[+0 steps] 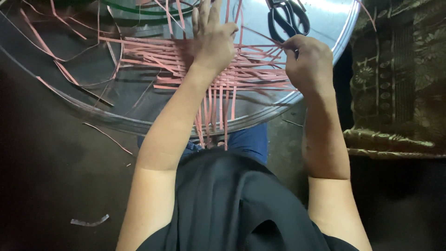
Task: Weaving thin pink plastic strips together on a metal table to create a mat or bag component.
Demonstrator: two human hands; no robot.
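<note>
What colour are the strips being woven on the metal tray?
Pink strips, seen in the head view.

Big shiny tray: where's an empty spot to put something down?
The round metal tray is bare at its right rim beyond the scissors, and along the near left rim. The middle is crowded with woven pink strips under both hands.

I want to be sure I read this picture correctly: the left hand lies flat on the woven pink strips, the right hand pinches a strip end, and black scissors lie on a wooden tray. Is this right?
Not quite: in the head view the tray is shiny metal, round, not wooden. The rest holds: the left hand lies flat on the woven pink strips, the right hand pinches a strip end, and the black scissors lie on the tray.
</note>
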